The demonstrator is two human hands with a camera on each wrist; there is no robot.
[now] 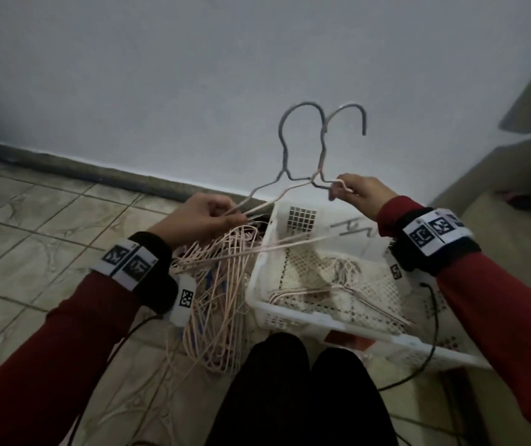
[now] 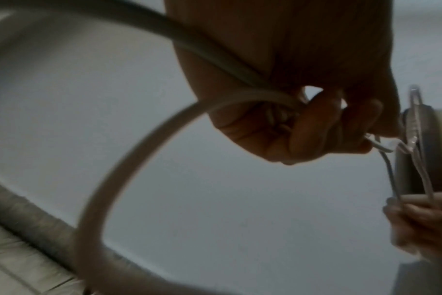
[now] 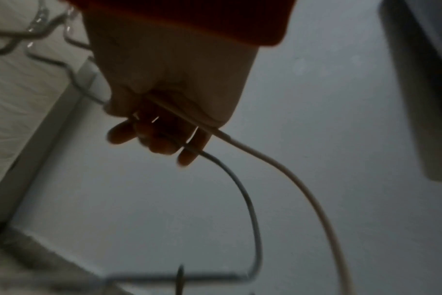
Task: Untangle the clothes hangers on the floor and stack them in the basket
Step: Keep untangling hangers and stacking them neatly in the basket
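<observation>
Two hooked hangers (image 1: pixel 317 146) are held up above the far edge of the basket (image 1: pixel 259 278); their left shoulders are pinched by the left hand (image 1: pixel 201 220), their right by the right hand (image 1: pixel 359 194); they should probably be slid apart sideways, unforced, clear of the floor pile (image 1: pixel 215 297).

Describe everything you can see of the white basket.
The white basket is a shallow rectangular tray of perforated plastic, with lattice walls and floor and a solid rim. It sits on the tiled floor, right of the tangled hanger pile, in front of the person's knees. A few pale wire hangers lie flat inside it. Dark markings show on its far inner wall. Neither hand touches it.
</observation>
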